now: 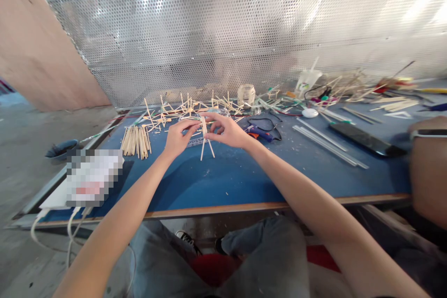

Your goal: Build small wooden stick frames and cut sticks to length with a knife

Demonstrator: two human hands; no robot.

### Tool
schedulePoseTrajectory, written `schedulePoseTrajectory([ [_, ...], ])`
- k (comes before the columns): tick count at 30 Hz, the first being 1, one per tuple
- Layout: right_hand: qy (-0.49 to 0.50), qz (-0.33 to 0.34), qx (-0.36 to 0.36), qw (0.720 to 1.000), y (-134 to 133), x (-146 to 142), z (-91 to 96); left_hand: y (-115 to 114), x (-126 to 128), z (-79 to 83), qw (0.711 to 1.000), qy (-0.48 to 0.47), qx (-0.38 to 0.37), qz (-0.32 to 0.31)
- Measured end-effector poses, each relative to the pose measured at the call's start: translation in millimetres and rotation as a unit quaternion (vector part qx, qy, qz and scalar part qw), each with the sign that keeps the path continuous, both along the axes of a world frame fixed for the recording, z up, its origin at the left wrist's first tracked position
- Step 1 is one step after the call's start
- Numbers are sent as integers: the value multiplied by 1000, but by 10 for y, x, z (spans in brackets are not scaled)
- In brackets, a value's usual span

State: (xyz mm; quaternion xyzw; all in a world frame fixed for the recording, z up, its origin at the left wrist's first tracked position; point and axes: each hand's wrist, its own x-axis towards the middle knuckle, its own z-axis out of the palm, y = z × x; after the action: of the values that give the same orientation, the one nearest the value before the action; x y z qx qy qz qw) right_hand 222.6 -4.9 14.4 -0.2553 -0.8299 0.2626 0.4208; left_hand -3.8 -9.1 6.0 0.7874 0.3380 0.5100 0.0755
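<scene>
- I have the left hand (182,137) and right hand (226,131) pinching slim, splayed wooden sticks (204,127).
- Left of them: a bundle of straight sticks (136,142).
- Beneath: flat blue worktop (216,181).

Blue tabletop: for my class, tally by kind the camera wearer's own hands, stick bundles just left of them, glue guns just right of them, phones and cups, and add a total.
Left hand and right hand: 2
Stick bundle: 1
Glue gun: 1
Black phone: 1
Cup: 1
Total: 6
</scene>
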Motion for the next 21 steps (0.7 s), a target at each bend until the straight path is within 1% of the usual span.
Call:
schedulePoseTrajectory([
  [12, 12, 7, -9, 1000, -23, -6, 18, -3, 5, 0, 1000, 5, 11, -4],
  [21, 4, 1, -10, 1000, -28, -10, 34, 13, 1, -5, 1000, 2, 14, -5],
])
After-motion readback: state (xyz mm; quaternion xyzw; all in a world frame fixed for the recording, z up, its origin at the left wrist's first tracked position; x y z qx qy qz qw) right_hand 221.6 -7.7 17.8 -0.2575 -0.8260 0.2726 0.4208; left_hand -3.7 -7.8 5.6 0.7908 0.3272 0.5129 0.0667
